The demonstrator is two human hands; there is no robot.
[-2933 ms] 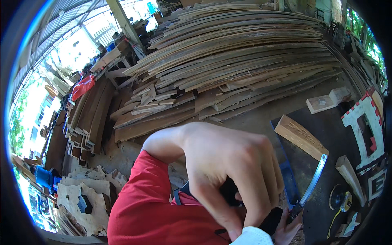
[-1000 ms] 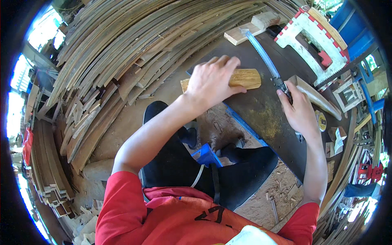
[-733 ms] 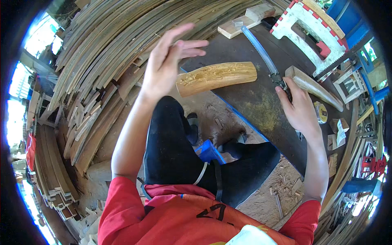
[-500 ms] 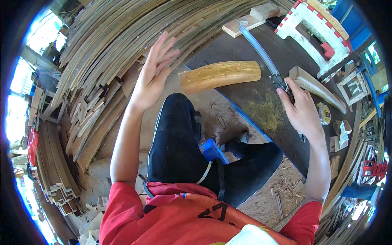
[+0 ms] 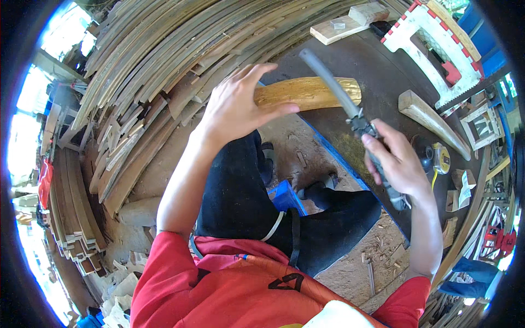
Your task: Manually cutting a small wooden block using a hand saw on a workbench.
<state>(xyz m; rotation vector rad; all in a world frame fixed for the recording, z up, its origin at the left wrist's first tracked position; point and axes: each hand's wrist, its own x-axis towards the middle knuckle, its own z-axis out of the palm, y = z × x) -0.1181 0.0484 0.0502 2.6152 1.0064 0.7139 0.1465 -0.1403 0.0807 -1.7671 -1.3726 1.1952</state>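
Observation:
A curved, yellowish piece of wood [image 5: 306,92] lies on the dark work table [image 5: 377,63], its left end reaching past the blue edge. My left hand [image 5: 235,106] is over that left end, fingers and thumb spread apart around it. It hides the wood's end, and I cannot tell whether it touches. My right hand [image 5: 398,158] is wrapped around the dark handle of a long-bladed knife [image 5: 331,82]. The blade points up and to the left, crossing in front of the wood's right part.
A tapered wooden block [image 5: 432,121] and a yellow tape measure [image 5: 442,158] lie right of my right hand. Farther back are a white-and-red handsaw [image 5: 435,54] and a flat board [image 5: 334,33]. Long wooden strips [image 5: 158,71] are stacked at the left.
My left hand has come down and right, from beside the wood to over its left end. The knife in my right hand has moved left, its blade now crossing the wood.

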